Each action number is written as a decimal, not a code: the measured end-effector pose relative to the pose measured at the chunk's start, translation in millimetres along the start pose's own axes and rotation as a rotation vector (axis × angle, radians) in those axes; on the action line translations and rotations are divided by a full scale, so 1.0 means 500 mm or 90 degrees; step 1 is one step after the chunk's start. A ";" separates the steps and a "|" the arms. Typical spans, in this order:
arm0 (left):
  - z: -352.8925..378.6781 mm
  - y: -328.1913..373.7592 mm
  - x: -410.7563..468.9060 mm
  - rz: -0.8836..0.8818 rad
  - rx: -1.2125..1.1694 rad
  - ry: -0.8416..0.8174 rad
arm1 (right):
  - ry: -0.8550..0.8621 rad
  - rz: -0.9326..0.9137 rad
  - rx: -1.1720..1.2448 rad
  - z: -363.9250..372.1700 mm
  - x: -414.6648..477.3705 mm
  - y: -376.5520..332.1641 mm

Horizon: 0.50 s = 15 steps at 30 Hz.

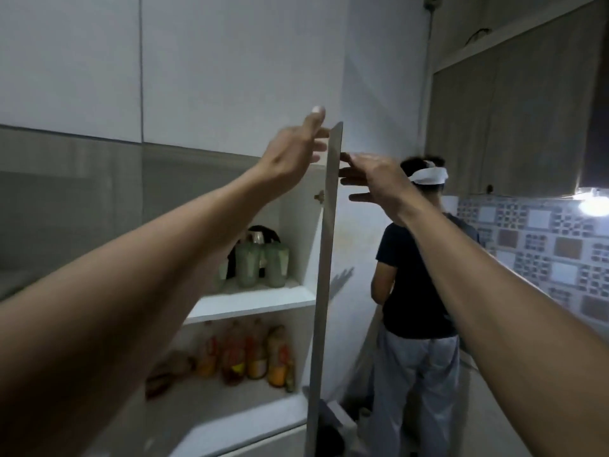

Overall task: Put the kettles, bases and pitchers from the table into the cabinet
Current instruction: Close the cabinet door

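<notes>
The cabinet door (326,258) stands open, edge-on to me. My left hand (293,150) is raised at the door's top edge on its left side, fingers spread, thumb up. My right hand (372,176) lies flat against the door's right side near the top, fingers stretched out. Neither hand holds an object. On the upper shelf (253,305) stand two frosted green pitchers (260,263) with a dark-handled kettle (262,237) behind them. My left forearm hides the shelf's left part.
Several bottles of oil and sauce (250,354) fill the lower shelf. A person in a dark shirt (415,291) stands with their back to me just right of the door. Patterned wall tiles (540,245) and a bright lamp (593,206) lie at the far right.
</notes>
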<state>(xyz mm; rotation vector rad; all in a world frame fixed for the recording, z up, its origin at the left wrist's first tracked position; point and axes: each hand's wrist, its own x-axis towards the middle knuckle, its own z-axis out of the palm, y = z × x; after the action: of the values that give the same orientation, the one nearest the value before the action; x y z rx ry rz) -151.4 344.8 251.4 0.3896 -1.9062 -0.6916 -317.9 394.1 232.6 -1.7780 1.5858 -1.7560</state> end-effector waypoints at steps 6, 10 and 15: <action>-0.139 -0.063 -0.022 0.013 0.193 0.110 | -0.059 -0.087 -0.084 0.172 0.053 0.004; -0.204 -0.131 -0.015 0.005 0.320 0.212 | -0.091 -0.114 -0.141 0.259 0.093 0.024; -0.287 -0.233 0.002 -0.007 0.392 0.295 | -0.106 -0.149 -0.214 0.359 0.189 0.085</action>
<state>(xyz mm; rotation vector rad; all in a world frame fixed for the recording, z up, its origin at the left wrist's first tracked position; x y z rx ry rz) -26.4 211.8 224.0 0.8644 -1.6291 0.0117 -221.4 212.5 207.7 -2.2814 1.7438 -1.4417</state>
